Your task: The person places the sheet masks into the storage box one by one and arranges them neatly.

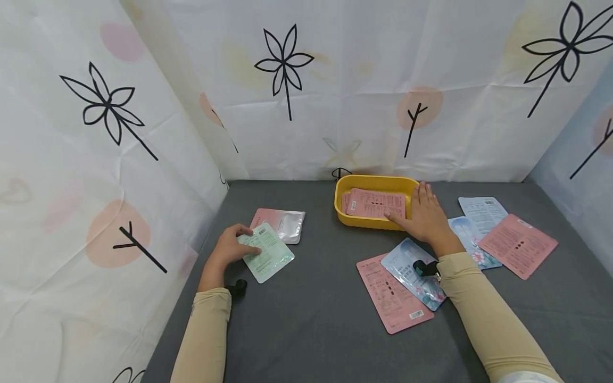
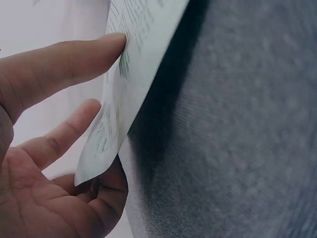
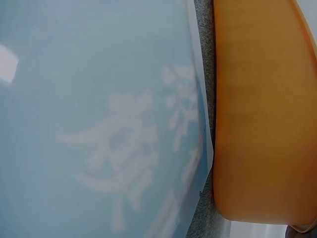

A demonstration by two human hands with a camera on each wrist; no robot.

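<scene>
Sachets: pink ones (image 1: 375, 204) already lie in the yellow tray (image 1: 346, 187), under the fingertips of the right hand (image 1: 423, 215), which rests flat and open on the tray's near rim, gripping nothing. The left hand (image 1: 233, 246) pinches the edge of a green sachet (image 1: 266, 258) and lifts it off the grey worktop (image 1: 311, 330). Judged from this, sorting is partly done: a pink sachet (image 1: 282, 222) beyond the left hand and several pink and blue sachets (image 1: 412, 274) around the right wrist remain outside.
</scene>
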